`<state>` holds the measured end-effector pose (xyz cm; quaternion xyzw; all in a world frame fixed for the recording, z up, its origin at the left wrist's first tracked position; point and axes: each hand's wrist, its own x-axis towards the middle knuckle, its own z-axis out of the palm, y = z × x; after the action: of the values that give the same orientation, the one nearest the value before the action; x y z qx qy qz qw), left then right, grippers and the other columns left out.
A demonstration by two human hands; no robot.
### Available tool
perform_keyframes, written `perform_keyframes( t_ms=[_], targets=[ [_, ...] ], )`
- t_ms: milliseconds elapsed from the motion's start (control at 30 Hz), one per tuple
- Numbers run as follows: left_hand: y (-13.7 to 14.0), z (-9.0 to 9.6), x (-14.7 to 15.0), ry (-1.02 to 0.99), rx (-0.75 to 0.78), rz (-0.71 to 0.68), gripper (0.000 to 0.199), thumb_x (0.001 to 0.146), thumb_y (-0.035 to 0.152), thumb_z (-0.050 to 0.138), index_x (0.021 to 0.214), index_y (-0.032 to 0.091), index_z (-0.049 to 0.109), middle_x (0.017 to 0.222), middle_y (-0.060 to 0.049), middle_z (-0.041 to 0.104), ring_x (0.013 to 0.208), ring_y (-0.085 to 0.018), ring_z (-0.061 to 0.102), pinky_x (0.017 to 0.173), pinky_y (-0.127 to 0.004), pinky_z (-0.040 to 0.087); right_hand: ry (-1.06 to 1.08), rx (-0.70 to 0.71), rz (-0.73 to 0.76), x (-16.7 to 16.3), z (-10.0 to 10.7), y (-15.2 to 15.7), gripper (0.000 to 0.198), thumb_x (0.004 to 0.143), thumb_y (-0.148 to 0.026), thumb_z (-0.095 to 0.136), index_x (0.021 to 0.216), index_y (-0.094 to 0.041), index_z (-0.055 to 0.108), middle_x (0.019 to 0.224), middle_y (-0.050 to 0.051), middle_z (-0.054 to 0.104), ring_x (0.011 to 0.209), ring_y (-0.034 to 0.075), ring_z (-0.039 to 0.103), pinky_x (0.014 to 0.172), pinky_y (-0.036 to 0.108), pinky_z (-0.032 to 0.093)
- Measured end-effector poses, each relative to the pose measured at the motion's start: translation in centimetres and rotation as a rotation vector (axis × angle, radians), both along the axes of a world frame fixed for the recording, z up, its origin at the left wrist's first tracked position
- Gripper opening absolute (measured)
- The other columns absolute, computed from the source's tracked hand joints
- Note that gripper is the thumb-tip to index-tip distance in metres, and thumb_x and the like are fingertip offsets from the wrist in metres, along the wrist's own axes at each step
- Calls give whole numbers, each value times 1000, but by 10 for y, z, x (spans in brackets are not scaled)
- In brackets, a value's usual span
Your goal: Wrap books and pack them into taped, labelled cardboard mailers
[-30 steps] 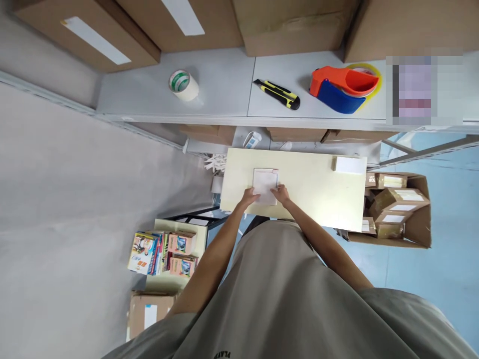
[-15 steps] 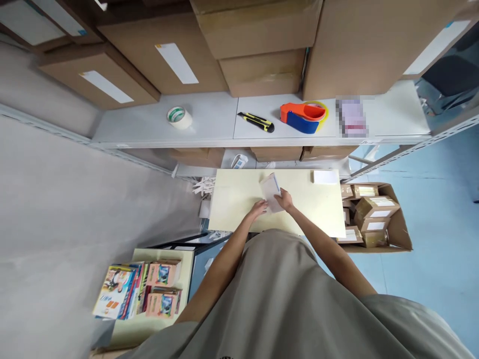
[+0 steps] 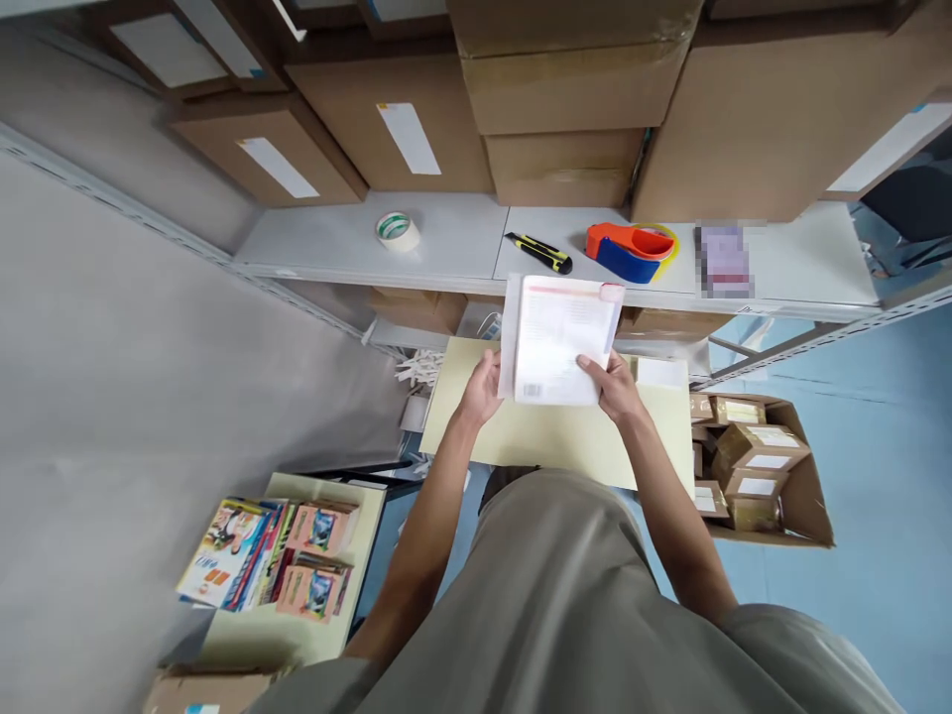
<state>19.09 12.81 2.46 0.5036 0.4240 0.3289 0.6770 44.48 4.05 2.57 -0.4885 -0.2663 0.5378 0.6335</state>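
A pale book [image 3: 557, 342] is raised above the cream tabletop [image 3: 513, 436], with a barcode at its lower left corner and a pinkish strip along its top. A white flap or sheet shows along its left side. My right hand [image 3: 616, 387] grips the right edge, thumb lying on the face and fingers behind. At the left edge my left hand [image 3: 481, 389] is closed on the book, its fingertips partly hidden. Just right of my right hand, a small white stack [image 3: 661, 373] rests on the tabletop.
On the shelf [image 3: 446, 233] ahead lie a tape roll [image 3: 398, 231], a utility knife [image 3: 539, 253] and a tape dispenser [image 3: 632, 250], below cardboard boxes [image 3: 565, 89]. An open carton [image 3: 807, 496] of small boxes stands right. Books [image 3: 223, 555] sit on a lower-left surface.
Both hands have lifted the book toward me, so it appears larger and its barcode side faces up. My hands are farther apart. The view has shifted slightly.
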Motion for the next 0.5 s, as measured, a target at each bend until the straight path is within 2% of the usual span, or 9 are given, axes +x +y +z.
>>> perform_keyframes(
  t_ms=[67, 100, 167, 333, 433, 500],
  targets=[
    [-7, 11, 4, -92, 41, 4, 95, 84, 100, 85, 136, 20, 89, 131, -15, 91, 137, -45, 81, 115, -56, 66, -3, -10, -8, -3, 1, 1, 71, 71, -70, 107, 125, -30, 85, 127, 8, 92, 119, 36, 86, 104, 53, 73],
    [-10, 15, 7, -113, 55, 8, 87, 81, 89, 97, 133, 20, 90, 130, -14, 91, 134, -44, 83, 116, -54, 66, -4, -15, -4, -4, 0, 2, 73, 70, -71, 106, 126, -29, 84, 127, 9, 92, 119, 37, 86, 104, 53, 73],
    [-15, 19, 11, -107, 80, 35, 76, 78, 75, 106, 128, 19, 92, 126, -13, 92, 128, -40, 85, 115, -51, 66, -2, -19, 10, -7, -2, 1, 76, 68, -73, 105, 126, -28, 84, 126, 10, 92, 119, 38, 86, 104, 53, 74],
    [-18, 17, 12, -23, 176, 117, 69, 82, 75, 102, 122, 19, 93, 120, -11, 92, 120, -36, 85, 109, -47, 67, -65, -12, 22, -9, -9, -1, 71, 76, -74, 98, 127, -27, 82, 133, 12, 90, 124, 38, 85, 113, 57, 70],
    [-16, 13, 12, 143, 275, 126, 56, 94, 71, 92, 116, 19, 92, 115, -9, 92, 113, -35, 85, 101, -43, 67, -273, -71, -146, -8, -19, 3, 78, 78, -75, 95, 136, -25, 78, 154, 18, 81, 144, 40, 76, 124, 59, 63],
    [-19, 12, 16, 377, 356, 85, 39, 107, 55, 82, 121, 21, 92, 117, -9, 92, 112, -36, 85, 100, -42, 66, -385, -101, -224, -12, -29, 9, 83, 80, -79, 93, 141, -25, 75, 163, 20, 74, 154, 41, 69, 125, 59, 62]
  ],
)
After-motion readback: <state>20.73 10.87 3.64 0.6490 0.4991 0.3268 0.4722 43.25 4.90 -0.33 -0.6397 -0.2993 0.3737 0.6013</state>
